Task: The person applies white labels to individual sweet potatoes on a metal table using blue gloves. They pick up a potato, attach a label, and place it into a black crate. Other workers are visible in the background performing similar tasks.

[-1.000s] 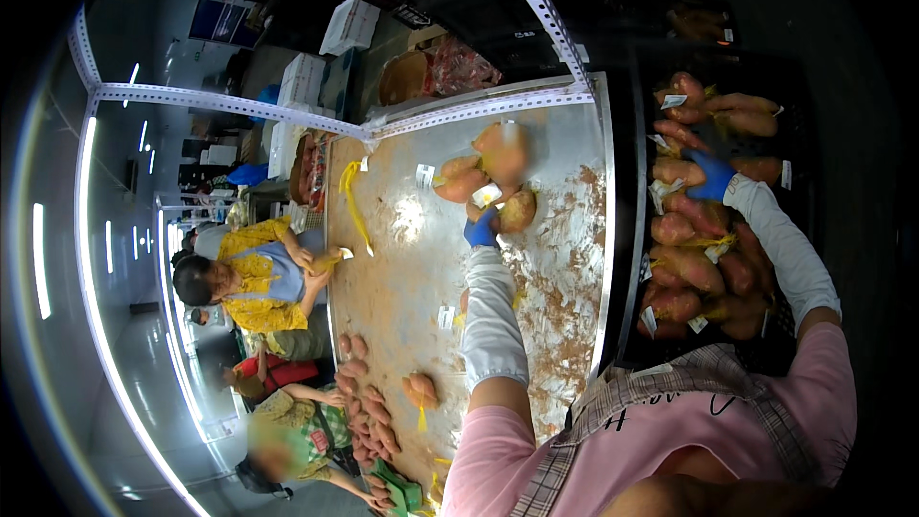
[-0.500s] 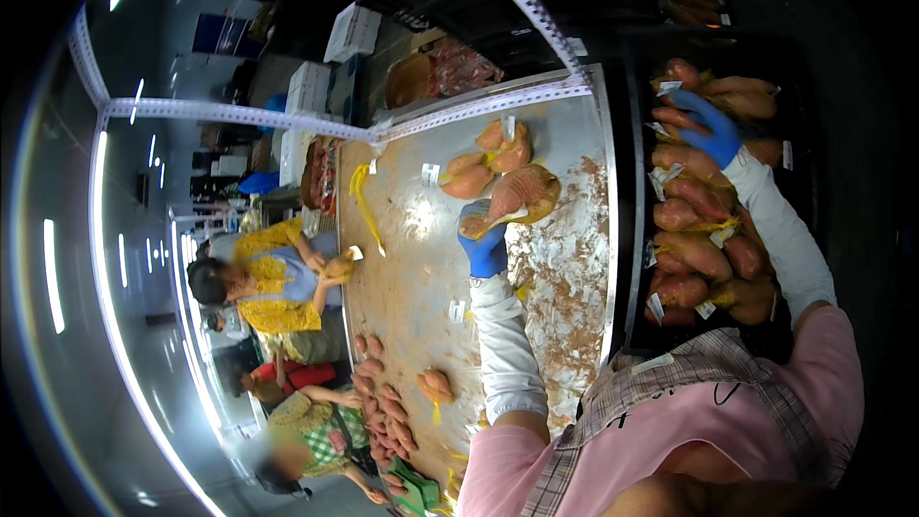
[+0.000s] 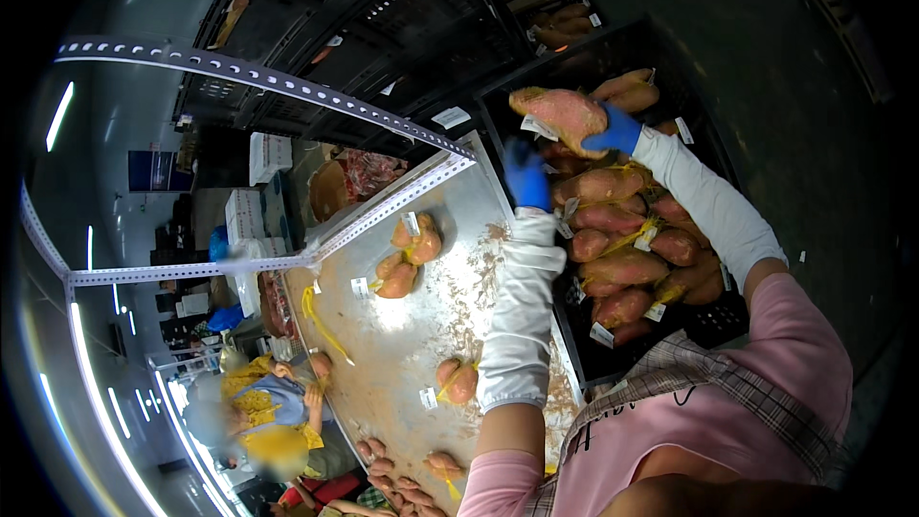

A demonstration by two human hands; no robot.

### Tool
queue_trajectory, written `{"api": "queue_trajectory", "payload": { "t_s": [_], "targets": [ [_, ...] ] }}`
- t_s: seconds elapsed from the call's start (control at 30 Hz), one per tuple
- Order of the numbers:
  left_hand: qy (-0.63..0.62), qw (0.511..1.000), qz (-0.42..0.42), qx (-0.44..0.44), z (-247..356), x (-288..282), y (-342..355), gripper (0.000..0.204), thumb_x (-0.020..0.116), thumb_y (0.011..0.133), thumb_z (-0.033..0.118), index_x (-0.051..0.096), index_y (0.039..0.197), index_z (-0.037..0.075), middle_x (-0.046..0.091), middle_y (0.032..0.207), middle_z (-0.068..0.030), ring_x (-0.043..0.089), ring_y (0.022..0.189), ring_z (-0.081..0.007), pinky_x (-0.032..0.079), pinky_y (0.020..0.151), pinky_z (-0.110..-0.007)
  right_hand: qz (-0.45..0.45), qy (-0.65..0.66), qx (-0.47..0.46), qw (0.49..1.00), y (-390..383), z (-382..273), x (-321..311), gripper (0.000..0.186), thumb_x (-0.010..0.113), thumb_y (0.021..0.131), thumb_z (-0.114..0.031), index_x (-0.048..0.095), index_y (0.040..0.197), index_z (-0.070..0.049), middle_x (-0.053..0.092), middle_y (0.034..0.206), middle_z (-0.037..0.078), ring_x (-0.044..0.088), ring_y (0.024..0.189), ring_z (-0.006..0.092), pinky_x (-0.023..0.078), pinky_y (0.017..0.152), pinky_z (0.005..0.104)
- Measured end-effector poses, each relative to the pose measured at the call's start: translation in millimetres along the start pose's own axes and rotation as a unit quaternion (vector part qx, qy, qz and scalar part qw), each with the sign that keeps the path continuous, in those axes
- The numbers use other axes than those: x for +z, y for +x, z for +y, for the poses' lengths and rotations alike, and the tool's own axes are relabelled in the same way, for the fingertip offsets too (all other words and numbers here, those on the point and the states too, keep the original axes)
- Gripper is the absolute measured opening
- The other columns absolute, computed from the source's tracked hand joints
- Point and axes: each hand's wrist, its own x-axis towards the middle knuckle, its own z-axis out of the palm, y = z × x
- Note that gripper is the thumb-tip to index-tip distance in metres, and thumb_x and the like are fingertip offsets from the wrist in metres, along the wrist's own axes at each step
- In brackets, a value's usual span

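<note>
My right hand (image 3: 614,130), in a blue glove, grips one end of a netted bag of sweet potatoes (image 3: 560,118) with a white tag. It holds the bag over the far end of a black crate (image 3: 661,333). Several more netted sweet potato bags (image 3: 622,268) with yellow ties and white tags lie packed in that crate. Beside the crate's left edge, my left hand (image 3: 526,175), also blue-gloved, is smeared by motion. Nothing shows in it, and its fingers cannot be made out.
A metal table (image 3: 383,364) carries netted sweet potatoes (image 3: 410,251), a loose yellow net (image 3: 324,325) and a loose pile. A perforated white frame (image 3: 383,244) rises from its edge. Stacked black crates (image 3: 364,38) stand beyond. A co-worker (image 3: 278,397) handles sweet potatoes across the table.
The view has swung toward the crate. My left hand, earlier around a sweet potato bag over the table, is now beside the crate without it. My right hand now holds a bag.
</note>
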Motion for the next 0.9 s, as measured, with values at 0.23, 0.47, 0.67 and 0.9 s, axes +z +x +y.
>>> {"api": "queue_trajectory", "payload": {
  "t_s": [0.23,0.47,0.67,0.9],
  "targets": [
    [0.692,0.686,-0.067,0.215,-67.0,29.6,-52.8,0.062,0.07,0.066,0.026,0.05,0.123,0.012,0.055,0.112,-0.0129,0.054,0.102,-0.0352,0.044,0.084,-0.048,-0.141,-0.554,-0.243,0.784,28.6,49.3,2.9,0.062,0.073,0.061,-0.023,0.053,0.118,-0.012,0.048,0.126,0.013,0.042,0.121,0.0343,0.041,0.097,0.0454],
    [0.713,0.662,0.001,0.232,-55.4,25.9,-33.2,0.062,0.072,0.067,0.028,0.05,0.123,0.011,0.051,0.12,-0.0142,0.05,0.11,-0.0337,0.041,0.088,-0.047,0.009,-0.268,-0.033,0.963,57.3,51.7,-6.8,0.039,0.063,0.08,-0.021,0.057,0.116,-0.008,0.056,0.116,0.014,0.055,0.108,0.0292,0.045,0.091,0.0354],
    [0.698,0.706,-0.048,0.107,-80.1,17.0,-39.7,0.068,0.068,0.074,0.03,0.042,0.134,0.009,0.036,0.141,-0.016,0.037,0.126,-0.0366,0.034,0.099,-0.048,0.006,-0.584,-0.084,0.807,52.4,63.9,42.1,0.059,0.067,0.075,-0.035,0.05,0.129,-0.017,0.027,0.147,0.008,0.033,0.13,0.0335,0.033,0.102,0.0508],
    [0.611,0.785,0.021,0.103,-80.8,12.5,-36.9,0.071,0.067,0.075,0.032,0.039,0.134,0.005,0.033,0.142,-0.0195,0.033,0.128,-0.0404,0.028,0.105,-0.05,-0.02,-0.593,-0.113,0.797,60.1,87.3,32.9,0.065,0.069,0.072,-0.03,0.047,0.132,-0.017,0.028,0.146,0.01,0.021,0.137,0.0314,0.028,0.108,0.0432]
  ]
}}
